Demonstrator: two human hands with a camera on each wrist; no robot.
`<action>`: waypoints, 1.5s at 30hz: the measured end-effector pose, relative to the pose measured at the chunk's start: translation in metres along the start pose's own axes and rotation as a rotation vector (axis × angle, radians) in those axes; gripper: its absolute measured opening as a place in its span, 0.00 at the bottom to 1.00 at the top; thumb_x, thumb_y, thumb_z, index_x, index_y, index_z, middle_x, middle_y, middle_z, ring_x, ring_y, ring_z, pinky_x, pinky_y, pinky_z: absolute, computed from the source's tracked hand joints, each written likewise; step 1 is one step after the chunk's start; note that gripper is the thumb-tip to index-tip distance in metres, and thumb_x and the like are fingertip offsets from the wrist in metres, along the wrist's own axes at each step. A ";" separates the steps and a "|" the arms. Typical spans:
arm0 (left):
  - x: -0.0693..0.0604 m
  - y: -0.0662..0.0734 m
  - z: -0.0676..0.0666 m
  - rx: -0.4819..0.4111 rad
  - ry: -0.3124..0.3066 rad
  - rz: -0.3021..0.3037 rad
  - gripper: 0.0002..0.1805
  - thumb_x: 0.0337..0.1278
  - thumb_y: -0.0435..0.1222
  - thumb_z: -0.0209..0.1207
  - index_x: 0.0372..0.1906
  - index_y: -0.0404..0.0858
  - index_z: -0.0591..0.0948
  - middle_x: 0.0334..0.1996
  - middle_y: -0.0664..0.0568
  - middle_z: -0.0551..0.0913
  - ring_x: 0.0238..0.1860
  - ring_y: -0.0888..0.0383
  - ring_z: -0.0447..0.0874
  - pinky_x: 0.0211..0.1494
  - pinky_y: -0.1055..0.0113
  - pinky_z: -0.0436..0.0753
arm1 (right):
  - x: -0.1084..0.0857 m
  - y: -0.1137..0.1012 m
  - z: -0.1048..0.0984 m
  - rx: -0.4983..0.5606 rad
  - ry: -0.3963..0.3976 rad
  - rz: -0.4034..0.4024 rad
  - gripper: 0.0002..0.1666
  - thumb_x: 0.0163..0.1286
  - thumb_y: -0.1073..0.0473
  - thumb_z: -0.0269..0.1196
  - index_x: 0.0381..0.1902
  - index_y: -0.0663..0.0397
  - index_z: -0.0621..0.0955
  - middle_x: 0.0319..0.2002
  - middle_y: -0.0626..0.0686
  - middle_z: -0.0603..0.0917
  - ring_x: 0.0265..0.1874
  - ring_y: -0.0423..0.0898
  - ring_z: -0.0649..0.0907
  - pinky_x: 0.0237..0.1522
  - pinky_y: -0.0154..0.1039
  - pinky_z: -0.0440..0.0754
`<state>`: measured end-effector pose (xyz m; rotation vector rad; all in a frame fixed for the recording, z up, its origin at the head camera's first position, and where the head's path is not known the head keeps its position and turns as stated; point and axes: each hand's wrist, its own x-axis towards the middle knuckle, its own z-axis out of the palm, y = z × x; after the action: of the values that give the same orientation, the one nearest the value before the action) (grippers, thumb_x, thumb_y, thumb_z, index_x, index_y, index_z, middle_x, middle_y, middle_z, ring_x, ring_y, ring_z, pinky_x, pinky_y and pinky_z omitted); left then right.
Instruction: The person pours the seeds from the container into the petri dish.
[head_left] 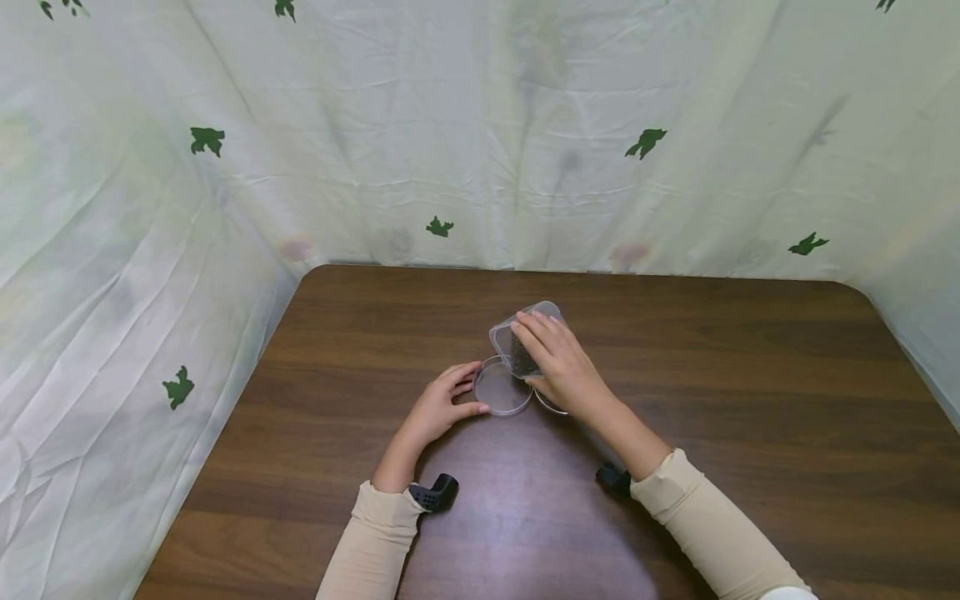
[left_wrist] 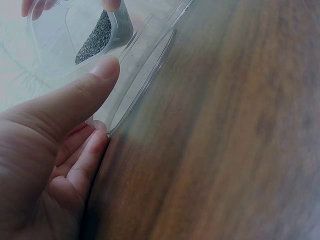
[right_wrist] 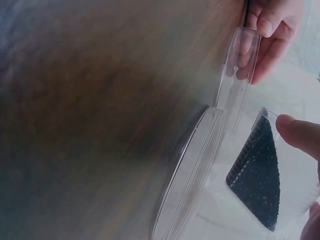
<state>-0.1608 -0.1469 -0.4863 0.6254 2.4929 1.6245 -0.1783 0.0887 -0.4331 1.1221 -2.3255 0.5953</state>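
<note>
**Right hand (head_left: 558,360) holds a clear, round-cornered plastic container (head_left: 506,340) of dark granules (right_wrist: 257,175) at a tilt**

The right hand's grip is clamped on the container, its fingers spread over the far side and its thumb pressed to the near edge. The left hand (head_left: 437,406) has its grip closed about the side of a round, shallow, clear plastic dish (head_left: 504,393), the thumb at the near edge and the fingers farther round the rim.

The container leans above the far right part of this dish, and the granules inside it, blackish grey and fine, lie banked against its lower side. A second round, clear dish (right_wrist: 187,175) sits just to the right of the first, partly hidden under the right hand in the head view; the two rims look close enough to meet, though whether they touch cannot be told.

Both dishes are on the dark brown, wood-grained counter (head_left: 750,433). Beige sleeves (head_left: 372,533) cover the forearms, and a black wrist camera (head_left: 437,493) shows at each cuff. Behind the counter hangs whitish cloth (head_left: 450,108) with green leaf-like patches (head_left: 647,142).
</note>
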 end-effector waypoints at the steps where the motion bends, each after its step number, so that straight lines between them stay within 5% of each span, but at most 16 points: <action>1: 0.000 0.000 0.000 0.000 0.000 0.003 0.36 0.40 0.31 0.67 0.60 0.31 0.67 0.57 0.40 0.68 0.55 0.49 0.70 0.55 0.69 0.73 | 0.000 0.000 0.000 0.000 0.000 0.001 0.53 0.39 0.64 0.75 0.63 0.62 0.62 0.63 0.59 0.62 0.63 0.55 0.59 0.66 0.48 0.52; 14: -0.001 0.002 -0.001 0.004 -0.005 -0.008 0.36 0.40 0.31 0.67 0.60 0.31 0.67 0.57 0.39 0.68 0.55 0.48 0.69 0.56 0.66 0.73 | 0.001 -0.001 0.001 -0.015 -0.005 -0.013 0.53 0.39 0.64 0.75 0.63 0.61 0.62 0.63 0.59 0.62 0.63 0.55 0.59 0.66 0.48 0.52; 21: -0.005 0.031 -0.005 -0.015 -0.029 0.018 0.35 0.42 0.26 0.65 0.58 0.22 0.65 0.55 0.30 0.66 0.54 0.38 0.68 0.56 0.53 0.72 | 0.000 -0.002 0.001 -0.033 -0.007 -0.021 0.53 0.39 0.64 0.75 0.63 0.62 0.62 0.63 0.59 0.62 0.63 0.55 0.59 0.66 0.48 0.52; 25: -0.006 0.037 -0.006 -0.014 -0.038 -0.006 0.35 0.43 0.26 0.65 0.59 0.22 0.65 0.56 0.31 0.65 0.55 0.39 0.67 0.57 0.53 0.71 | 0.000 -0.002 0.001 -0.037 -0.007 -0.024 0.52 0.39 0.65 0.74 0.63 0.62 0.62 0.63 0.60 0.62 0.63 0.54 0.59 0.66 0.47 0.52; 45: -0.004 0.034 -0.006 -0.008 -0.040 0.003 0.35 0.42 0.26 0.65 0.59 0.22 0.65 0.57 0.31 0.65 0.55 0.39 0.67 0.57 0.54 0.71 | 0.001 -0.002 0.001 -0.046 -0.011 -0.029 0.53 0.40 0.65 0.74 0.64 0.62 0.61 0.63 0.60 0.61 0.63 0.55 0.59 0.66 0.48 0.52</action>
<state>-0.1492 -0.1415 -0.4543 0.6551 2.4574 1.6058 -0.1777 0.0863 -0.4329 1.1393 -2.3164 0.5239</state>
